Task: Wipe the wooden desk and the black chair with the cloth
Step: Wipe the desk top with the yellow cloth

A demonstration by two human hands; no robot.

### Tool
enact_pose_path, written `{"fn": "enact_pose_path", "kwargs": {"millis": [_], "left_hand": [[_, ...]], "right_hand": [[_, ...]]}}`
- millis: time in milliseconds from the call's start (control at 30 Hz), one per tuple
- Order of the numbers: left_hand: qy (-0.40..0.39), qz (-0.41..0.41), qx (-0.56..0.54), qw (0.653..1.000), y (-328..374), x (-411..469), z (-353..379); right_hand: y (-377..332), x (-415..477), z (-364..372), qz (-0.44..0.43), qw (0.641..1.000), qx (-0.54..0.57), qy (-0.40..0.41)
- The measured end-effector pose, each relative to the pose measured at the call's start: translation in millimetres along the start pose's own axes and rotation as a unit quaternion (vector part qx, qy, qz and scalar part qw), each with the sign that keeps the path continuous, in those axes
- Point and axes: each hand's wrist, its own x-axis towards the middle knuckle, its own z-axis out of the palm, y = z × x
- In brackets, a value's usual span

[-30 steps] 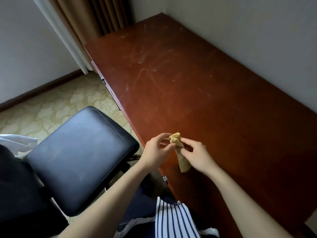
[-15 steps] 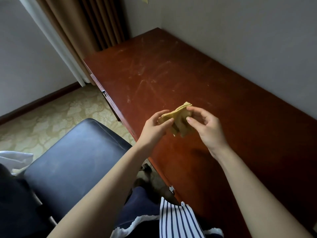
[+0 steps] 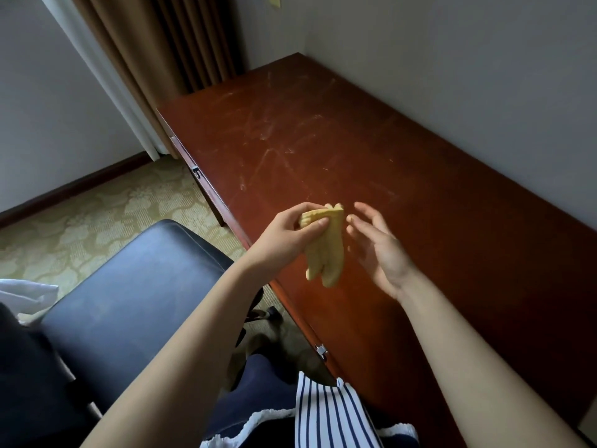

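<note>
Cloth: hung folded above the desk's near edge.
Left hand: pinched its top.
Right hand: spread, empty, just beside.
Progress: dusty streaks showed; desk and chair apparently unwiped.

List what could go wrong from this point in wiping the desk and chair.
1. The cloth hangs folded from the left hand alone, pinched near its top; the right hand is open beside it, so it might slip and drop.
2. Wiped as a narrow fold, it may miss some of the pale streaks on the desk.
3. The chair sits low and left, and is easily skipped.
</note>
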Motion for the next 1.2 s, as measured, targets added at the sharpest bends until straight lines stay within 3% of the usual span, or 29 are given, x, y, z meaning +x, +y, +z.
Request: {"fn": "enact_pose_path", "kwargs": {"millis": [133,300,467,633,700,767,833,900,1067,1200], "left_hand": [[-0.027,-0.019,0.039,0.999,0,-5,-5],[-0.007,-0.043,0.056,0.997,-11,-10,-14],[0.009,-0.140,0.106,0.984,-36,-13,-14],[0.004,-0.167,0.139,0.976,-54,-16,-9],[-0.002,-0.168,0.171,0.971,-59,-17,-9],[-0.016,-0.179,0.196,0.964,-64,-17,-8],[-0.032,-0.187,0.222,0.956,-69,-16,-8],[-0.038,-0.192,0.243,0.950,-75,-14,-9],[-0.017,-0.190,0.297,0.936,-90,-10,-18],[-0.012,-0.187,0.385,0.904,-99,-9,-26]], "right_hand": [[21,-12,-2,0.114,0.985,0.078,-0.107],[44,-25,3,0.170,0.966,0.133,-0.144],[57,-30,5,0.186,0.976,0.110,-0.029],[38,-22,-30,0.048,0.986,-0.012,0.157],[22,-15,-52,-0.023,0.948,-0.226,0.221],[17,-7,-65,-0.074,0.837,-0.482,0.247],[26,-2,-62,-0.120,0.746,-0.609,0.241],[45,0,-46,-0.150,0.692,-0.672,0.217],[102,-9,-18,-0.210,0.678,-0.691,0.136],[120,-13,-30,-0.175,0.673,-0.718,0.038]]}}
